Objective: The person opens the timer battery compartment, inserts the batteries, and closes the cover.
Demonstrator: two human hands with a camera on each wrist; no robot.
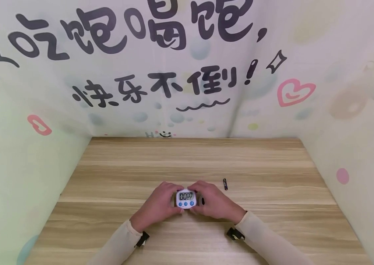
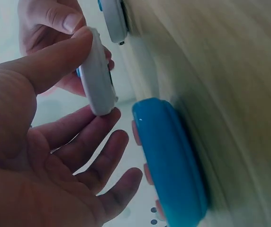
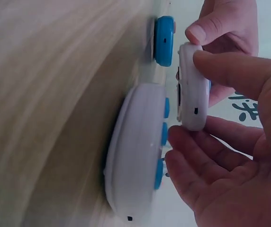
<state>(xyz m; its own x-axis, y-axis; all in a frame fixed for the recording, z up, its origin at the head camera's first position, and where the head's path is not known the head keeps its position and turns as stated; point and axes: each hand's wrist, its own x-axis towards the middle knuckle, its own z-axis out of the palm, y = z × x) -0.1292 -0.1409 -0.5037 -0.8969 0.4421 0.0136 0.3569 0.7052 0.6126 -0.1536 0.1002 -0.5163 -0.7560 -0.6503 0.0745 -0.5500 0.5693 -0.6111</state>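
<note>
Both hands hold one white digital timer (image 1: 186,199) between them; its screen reads zeros above a row of blue buttons. My left hand (image 1: 159,203) pinches its left side, thumb on the near edge and fingers on the far edge. On the opposite side my right hand (image 1: 214,201) pinches it likewise. In the left wrist view, a blue rounded timer-like device (image 2: 168,161) lies on the table beside the left fingers. Beside the right hand, in the right wrist view, a second white timer (image 3: 138,146) with blue buttons rests on the table. The head view mostly hides these two.
A small dark battery (image 1: 225,184) lies on the wooden table (image 1: 193,154), beyond and to the right of the right hand. Printed white walls (image 1: 160,117) enclose the table at the back and both sides.
</note>
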